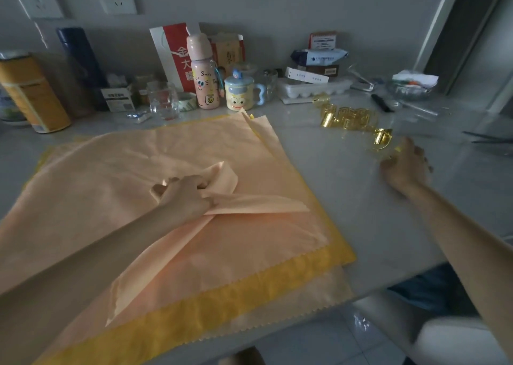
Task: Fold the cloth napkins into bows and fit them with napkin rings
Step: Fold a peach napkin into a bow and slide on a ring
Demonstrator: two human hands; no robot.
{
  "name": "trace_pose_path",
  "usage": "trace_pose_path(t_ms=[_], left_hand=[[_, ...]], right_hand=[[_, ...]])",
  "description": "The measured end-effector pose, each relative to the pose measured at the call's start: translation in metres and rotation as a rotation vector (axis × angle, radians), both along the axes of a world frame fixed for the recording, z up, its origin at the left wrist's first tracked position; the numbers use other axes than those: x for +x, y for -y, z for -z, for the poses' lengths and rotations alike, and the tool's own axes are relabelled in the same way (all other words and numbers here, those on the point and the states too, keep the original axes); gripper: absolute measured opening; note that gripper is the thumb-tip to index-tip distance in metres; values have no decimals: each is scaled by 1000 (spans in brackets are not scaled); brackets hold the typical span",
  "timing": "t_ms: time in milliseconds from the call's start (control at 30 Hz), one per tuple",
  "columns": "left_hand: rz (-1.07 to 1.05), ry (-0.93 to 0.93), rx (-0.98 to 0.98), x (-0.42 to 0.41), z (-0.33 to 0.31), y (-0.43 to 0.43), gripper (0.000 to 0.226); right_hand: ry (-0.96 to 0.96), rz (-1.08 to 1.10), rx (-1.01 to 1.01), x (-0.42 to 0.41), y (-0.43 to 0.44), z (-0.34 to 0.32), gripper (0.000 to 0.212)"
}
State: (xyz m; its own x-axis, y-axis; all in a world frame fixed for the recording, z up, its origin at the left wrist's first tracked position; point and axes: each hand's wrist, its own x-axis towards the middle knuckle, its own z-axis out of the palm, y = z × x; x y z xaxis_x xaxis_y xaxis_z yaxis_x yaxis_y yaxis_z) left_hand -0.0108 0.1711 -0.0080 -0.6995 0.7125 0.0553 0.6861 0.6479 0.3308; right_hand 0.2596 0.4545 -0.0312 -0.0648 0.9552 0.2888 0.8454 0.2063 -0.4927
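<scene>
A folded peach napkin (pixel 249 202) lies on a stack of flat napkins, peach (pixel 116 164) on top and yellow (pixel 222 298) beneath. My left hand (pixel 184 196) grips the folded napkin at its pinched middle, with its ends fanning out to the right and down to the left. Several gold napkin rings (pixel 352 119) lie scattered on the counter at the right. My right hand (pixel 405 167) rests on the counter beside the nearest gold ring (pixel 383 139), fingers curled at it; whether it holds the ring is unclear.
A pink bottle (pixel 201 70), a cartoon mug (pixel 240 89), a glass (pixel 162 101), an orange tin (pixel 33 92), boxes and an egg tray (pixel 313 88) line the back of the counter. Scissors (pixel 491 139) lie at the far right. The counter edge (pixel 388 284) runs near my body.
</scene>
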Motion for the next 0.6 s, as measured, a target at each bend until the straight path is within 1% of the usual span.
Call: trace_pose_path(t_ms=[100,200,333,400,467,533,600], left_hand=[[19,-17,14,-2,3,0,32],[39,-8,60,-5,5,1,31],[61,-22,49,-3,3,9,24],[62,0,51,-6,2,16,19],[47,46,54,-16,4,30,18],[42,69,35,-26,7,47,20],[23,31,-5,-32,8,64,14]], right_hand=[[-110,42,30,2,-7,-3,39],[-269,-32,43,1,-1,-7,38],[-440,-255,166,-9,34,-10,52],[-491,-426,136,-25,66,-13,63],[-532,-579,40,-49,104,-13,68],[-546,-692,-25,-73,142,-10,64],[-541,-786,-61,-93,174,-9,56]])
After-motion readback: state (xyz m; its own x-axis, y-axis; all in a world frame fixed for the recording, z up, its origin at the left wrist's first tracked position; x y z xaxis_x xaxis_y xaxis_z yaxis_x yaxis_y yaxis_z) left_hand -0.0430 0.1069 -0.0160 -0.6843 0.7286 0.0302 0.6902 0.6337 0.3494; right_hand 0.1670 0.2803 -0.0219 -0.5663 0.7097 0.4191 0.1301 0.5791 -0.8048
